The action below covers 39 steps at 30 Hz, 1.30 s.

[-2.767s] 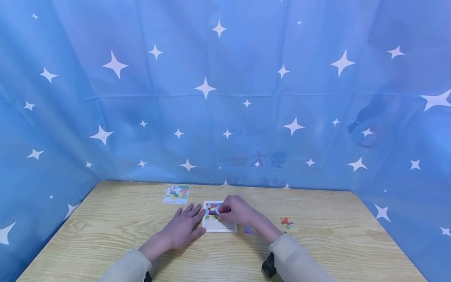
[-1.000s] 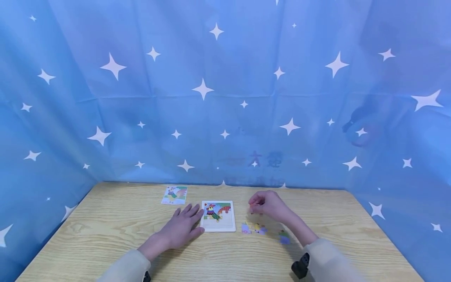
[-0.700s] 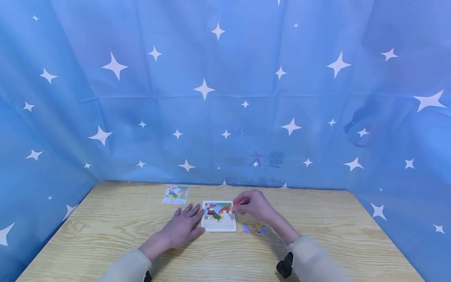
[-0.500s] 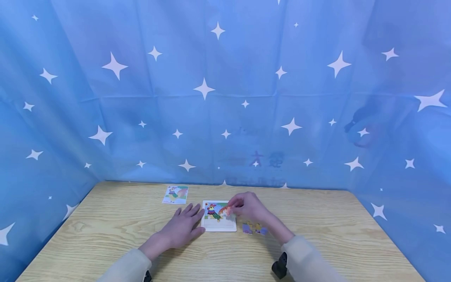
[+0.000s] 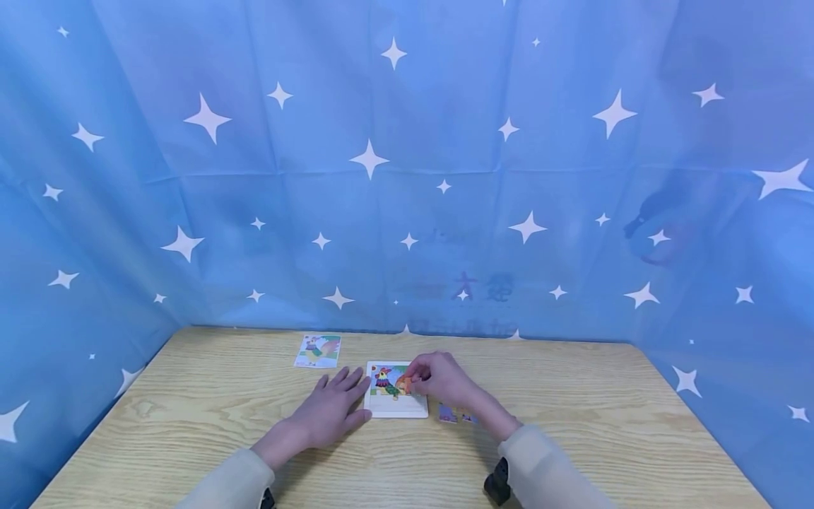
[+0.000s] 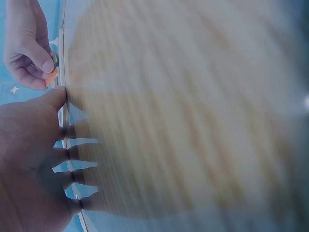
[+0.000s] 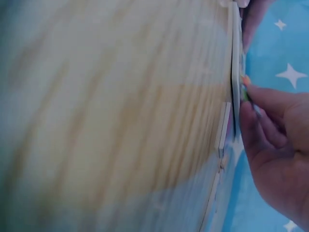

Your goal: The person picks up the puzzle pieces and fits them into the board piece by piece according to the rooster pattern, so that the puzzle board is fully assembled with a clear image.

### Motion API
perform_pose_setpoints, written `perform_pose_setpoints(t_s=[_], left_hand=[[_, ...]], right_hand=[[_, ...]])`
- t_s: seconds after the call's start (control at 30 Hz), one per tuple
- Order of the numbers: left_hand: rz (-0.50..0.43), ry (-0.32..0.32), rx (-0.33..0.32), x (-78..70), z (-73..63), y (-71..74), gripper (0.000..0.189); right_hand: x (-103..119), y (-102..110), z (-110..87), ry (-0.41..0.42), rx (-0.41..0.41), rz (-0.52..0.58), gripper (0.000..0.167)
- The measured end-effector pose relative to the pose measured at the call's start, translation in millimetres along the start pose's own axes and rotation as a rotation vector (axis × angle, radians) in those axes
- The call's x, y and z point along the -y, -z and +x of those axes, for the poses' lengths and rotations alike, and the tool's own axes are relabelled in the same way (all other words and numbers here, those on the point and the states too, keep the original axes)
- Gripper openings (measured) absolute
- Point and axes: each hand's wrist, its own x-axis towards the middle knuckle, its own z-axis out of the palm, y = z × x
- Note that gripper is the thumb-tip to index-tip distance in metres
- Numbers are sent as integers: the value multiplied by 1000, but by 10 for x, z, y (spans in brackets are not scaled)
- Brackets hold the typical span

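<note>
My left hand (image 5: 331, 413) lies palm down on the table with fingers spread, its fingertips and thumb at the left edge of a white-framed jigsaw puzzle (image 5: 397, 408). Part of a colourful rooster shows in the puzzle's upper half, while its lower strip is plain white. Over the right part of the frame, my right hand (image 5: 441, 378) pinches an orange puzzle piece (image 6: 51, 77) between thumb and fingers. In the right wrist view the frame (image 7: 236, 72) appears edge-on, with the pinched piece right at its surface. The right hand hides some of the puzzle's right side.
Loose puzzle pieces (image 5: 448, 413) lie just right of the frame, partly behind the right wrist. A square rooster picture card (image 5: 318, 351) rests behind the left hand. The wooden table (image 5: 210, 396) ends at a blue curtain (image 5: 407, 212) with white stars.
The right hand first moved from the puzzle to the right, then came back left with the orange puzzle piece and lowered it over the frame's right side. The left hand has stayed put.
</note>
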Motion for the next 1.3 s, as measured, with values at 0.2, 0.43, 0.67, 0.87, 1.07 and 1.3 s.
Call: perform_pose_setpoints(t_s=[0.2, 0.43, 0.67, 0.87, 1.07, 1.3], left_hand=[[2, -2, 1, 1, 1, 0, 62], [4, -6, -3, 4, 3, -3, 62], [-2, -3, 7, 3, -1, 5, 62], [-3, -4, 8, -4, -3, 10, 62], [3, -4, 8, -8, 5, 4, 62], [2, -4, 4, 1, 6, -3, 62]], right_hand=[[6, -21, 5, 28, -10, -56, 14], [2, -28, 16, 26, -11, -104, 13], [-23, -11, 16, 43, 11, -138, 17], [-40, -2, 13, 108, 22, -193, 17], [-87, 16, -10, 142, 1, -136, 11], [-121, 40, -18, 139, 15, -118, 12]])
